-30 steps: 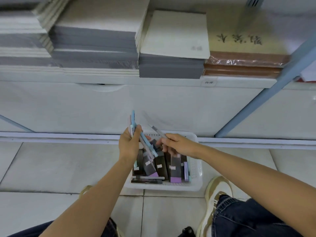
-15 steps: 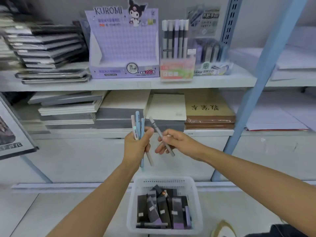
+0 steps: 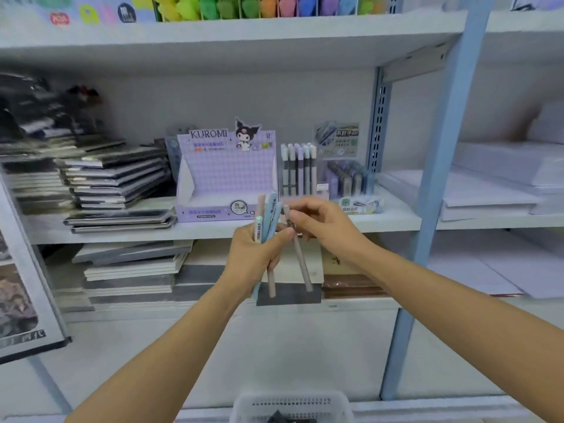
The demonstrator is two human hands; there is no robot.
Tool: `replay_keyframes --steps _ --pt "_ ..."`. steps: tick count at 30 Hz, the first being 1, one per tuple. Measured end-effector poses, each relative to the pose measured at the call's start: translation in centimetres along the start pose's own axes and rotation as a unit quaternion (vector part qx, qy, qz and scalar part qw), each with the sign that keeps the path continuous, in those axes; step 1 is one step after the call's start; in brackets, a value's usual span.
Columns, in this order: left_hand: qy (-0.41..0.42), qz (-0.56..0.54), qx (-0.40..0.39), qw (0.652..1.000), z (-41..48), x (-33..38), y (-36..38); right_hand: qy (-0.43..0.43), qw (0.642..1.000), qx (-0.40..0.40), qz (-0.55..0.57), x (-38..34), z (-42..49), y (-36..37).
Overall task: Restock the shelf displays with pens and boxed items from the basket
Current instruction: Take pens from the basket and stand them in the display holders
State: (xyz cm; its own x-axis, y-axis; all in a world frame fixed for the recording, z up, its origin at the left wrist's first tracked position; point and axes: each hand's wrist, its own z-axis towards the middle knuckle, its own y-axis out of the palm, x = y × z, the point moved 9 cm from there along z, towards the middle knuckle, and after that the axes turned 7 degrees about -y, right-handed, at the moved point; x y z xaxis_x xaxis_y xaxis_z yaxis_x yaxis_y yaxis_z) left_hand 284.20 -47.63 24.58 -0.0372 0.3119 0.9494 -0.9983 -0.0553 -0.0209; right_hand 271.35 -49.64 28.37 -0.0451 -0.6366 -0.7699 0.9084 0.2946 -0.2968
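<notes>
My left hand [image 3: 254,256] is shut on a bunch of several pens [image 3: 268,216], blue, mint and beige, held upright in front of the middle shelf. Beside it my right hand [image 3: 320,222] pinches one grey-beige pen [image 3: 300,264] near its top, its barrel slanting down to the right. Behind the hands stand a purple Kuromi display box [image 3: 224,178] and a pen display [image 3: 299,169] with upright pens. The white basket [image 3: 291,406] sits on the floor at the bottom edge, dark boxes partly visible inside.
Stacks of dark notebooks [image 3: 113,184] fill the shelf's left side. A smaller display [image 3: 348,175] of refill boxes stands right of the pens. A blue upright post [image 3: 433,193] divides the shelving; white paper stacks [image 3: 494,181] lie beyond it. Coloured items line the top shelf.
The view has tilted up from the floor basket to the shelves. Both hands rose from the basket with the pens to shelf height, and the right hand's pen came closer to the bunch.
</notes>
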Motion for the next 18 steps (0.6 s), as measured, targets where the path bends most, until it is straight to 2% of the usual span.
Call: replay_keyframes --steps 4,6,9,12,15,18 --pt "0.022 0.018 -0.011 1.000 1.6 2.2 0.7 -0.035 0.998 -0.026 -0.037 -2.0 1.6 -1.2" --pt "0.031 0.014 -0.027 0.999 2.6 3.3 1.1 -0.057 0.998 0.005 -0.028 -3.0 2.6 -2.7" --pt "0.016 -0.037 -0.049 0.998 4.4 4.4 1.3 -0.090 0.990 0.108 0.025 -4.6 4.5 -6.7" --pt "-0.002 -0.043 -0.049 0.998 5.6 5.1 0.7 -0.107 0.975 0.192 0.019 -5.6 6.4 -10.6" --pt "-0.009 -0.007 -0.053 0.999 6.2 5.1 0.5 -0.105 0.971 0.214 -0.032 -5.2 8.0 -12.2" --pt "0.002 0.004 -0.047 0.999 6.5 5.3 0.6 -0.085 0.974 0.192 -0.085 -3.6 9.0 -11.6"
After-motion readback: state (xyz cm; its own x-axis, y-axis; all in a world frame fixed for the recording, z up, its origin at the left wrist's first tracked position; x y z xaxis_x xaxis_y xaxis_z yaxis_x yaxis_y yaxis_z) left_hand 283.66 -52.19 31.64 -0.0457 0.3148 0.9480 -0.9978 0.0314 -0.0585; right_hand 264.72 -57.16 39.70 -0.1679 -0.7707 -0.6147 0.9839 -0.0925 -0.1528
